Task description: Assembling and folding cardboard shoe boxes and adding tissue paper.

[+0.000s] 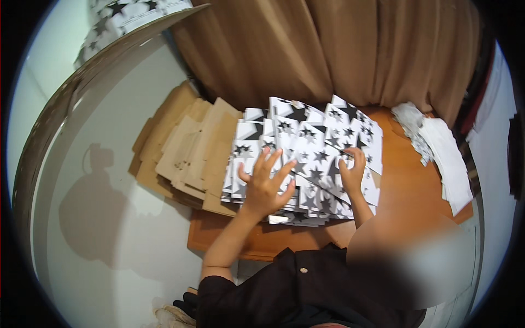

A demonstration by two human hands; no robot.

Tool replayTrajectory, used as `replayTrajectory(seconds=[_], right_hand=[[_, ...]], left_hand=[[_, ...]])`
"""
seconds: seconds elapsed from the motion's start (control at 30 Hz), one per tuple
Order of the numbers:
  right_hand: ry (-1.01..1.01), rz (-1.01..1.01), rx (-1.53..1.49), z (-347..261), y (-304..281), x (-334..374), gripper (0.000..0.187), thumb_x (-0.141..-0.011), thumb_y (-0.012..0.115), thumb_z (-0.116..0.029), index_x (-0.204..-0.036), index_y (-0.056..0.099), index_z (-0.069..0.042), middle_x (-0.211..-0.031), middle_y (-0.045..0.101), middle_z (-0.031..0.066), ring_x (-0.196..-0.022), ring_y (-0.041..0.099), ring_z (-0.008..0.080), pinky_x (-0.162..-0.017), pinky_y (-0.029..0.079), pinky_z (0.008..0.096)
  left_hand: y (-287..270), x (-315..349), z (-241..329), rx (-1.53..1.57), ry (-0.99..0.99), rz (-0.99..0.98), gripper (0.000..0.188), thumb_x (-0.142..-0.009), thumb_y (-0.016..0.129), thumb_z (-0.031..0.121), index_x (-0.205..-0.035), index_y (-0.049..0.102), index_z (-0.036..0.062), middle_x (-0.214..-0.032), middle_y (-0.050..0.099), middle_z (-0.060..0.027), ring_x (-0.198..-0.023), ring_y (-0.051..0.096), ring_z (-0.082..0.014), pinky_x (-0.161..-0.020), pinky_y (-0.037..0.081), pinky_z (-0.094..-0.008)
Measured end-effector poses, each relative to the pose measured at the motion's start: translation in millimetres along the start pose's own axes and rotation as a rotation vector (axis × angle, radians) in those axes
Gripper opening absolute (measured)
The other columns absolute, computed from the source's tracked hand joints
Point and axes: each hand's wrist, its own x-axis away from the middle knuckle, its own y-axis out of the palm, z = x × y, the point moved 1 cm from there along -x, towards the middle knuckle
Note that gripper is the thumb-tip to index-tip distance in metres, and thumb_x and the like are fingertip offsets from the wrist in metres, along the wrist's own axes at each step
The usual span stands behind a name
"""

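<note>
Both hands rest on a fanned heap of white sheets printed with black and grey stars (314, 150), which lies across the middle of the orange-brown wooden tabletop (407, 180), its near edge overhanging slightly toward the person. The left hand (265, 183) lies flat on the heap's left part with fingers spread wide, pressing down rather than gripping anything. The right hand (353, 169) sits on the right part with fingers curled, the tips on a sheet's edge; whether it pinches a sheet or only touches it I cannot tell. Left of the heap, touching it, lies a stack of flattened brown cardboard pieces (183, 150) (partly off the tabletop's edge). To the far right sits a smaller pile of white paper pieces (445, 156), well apart from the hands. A tan curtain (328, 49) hangs behind. The sheets look light, thin and fairly stiff, likely to slide over one another, so the heap would be best steadied from above and a single sheet taken by a free corner or edge.
</note>
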Motion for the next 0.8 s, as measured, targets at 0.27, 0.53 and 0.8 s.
replayTrajectory(seconds=[0.27, 0.53, 0.8], right_hand=[[0.181, -0.331, 0.314, 74, -91, 78, 0.034, -0.066, 0.063, -0.015, -0.100, 0.058, -0.012, -0.103, 0.056, 0.0092, -0.103, 0.049, 0.0297, -0.086, 0.034, 0.0460], [0.410, -0.898, 0.408, 153, -120, 134, 0.068, -0.077, 0.061, -0.037, -0.138, 0.035, -0.021, -0.145, 0.028, 0.0147, -0.134, 0.027, 0.0300, -0.100, 0.011, 0.0699], [0.430, -1.006, 0.321, 155, -148, 131, 0.070, -0.075, 0.064, -0.031, -0.137, 0.034, -0.019, -0.145, 0.030, 0.0110, -0.132, 0.032, 0.0273, -0.101, 0.018, 0.0650]], left_hand=[[139, 51, 90, 0.415, -0.179, -0.336, 0.043, -0.072, 0.068, 0.024, -0.113, 0.060, 0.0196, -0.125, 0.049, -0.0049, -0.125, 0.039, -0.0235, -0.099, 0.014, -0.0576], [234, 50, 127, 0.163, -0.216, -0.769, 0.094, -0.063, 0.075, 0.048, -0.138, 0.033, 0.0113, -0.137, 0.035, -0.0191, -0.132, 0.027, -0.0343, -0.100, 0.014, -0.0643], [261, 68, 147, 0.079, -0.238, -0.768, 0.084, -0.066, 0.074, 0.042, -0.137, 0.037, 0.0173, -0.145, 0.020, -0.0220, -0.137, 0.013, -0.0365, -0.098, 0.010, -0.0683]])
